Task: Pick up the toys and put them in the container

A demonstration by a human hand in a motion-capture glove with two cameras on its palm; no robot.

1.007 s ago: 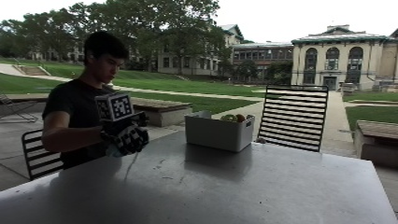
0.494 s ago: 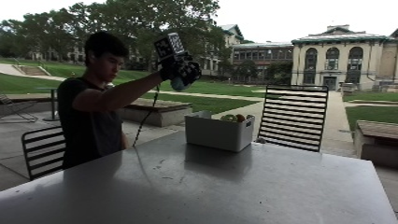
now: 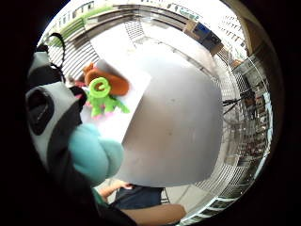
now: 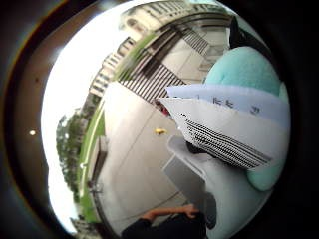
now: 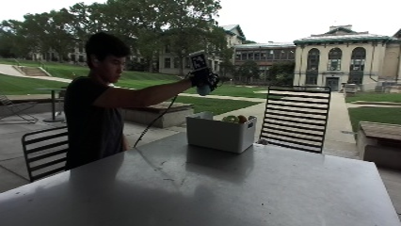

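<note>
My gloved right hand (image 5: 203,78) is stretched out high above the white container (image 5: 219,135), which stands on the table's far side. It grips a teal plush toy (image 5: 204,89), which bulges close to the palm (image 3: 95,156) and carries a printed paper tag (image 4: 227,122) in the thumb side view. Straight below, inside the container (image 3: 137,92), lie a green frog toy (image 3: 101,96) and an orange toy (image 3: 113,84). From outside, only their tops (image 5: 232,119) show over the rim.
The grey table (image 5: 251,188) spreads wide toward the camera in front of the container. A black slatted chair (image 5: 294,117) stands behind the table's far edge, another (image 5: 45,149) beside the person. The bare hand is hidden behind the table.
The gloved hand rose from the table's near edge to head height, then swung outward with the toy until it hangs over the container.
</note>
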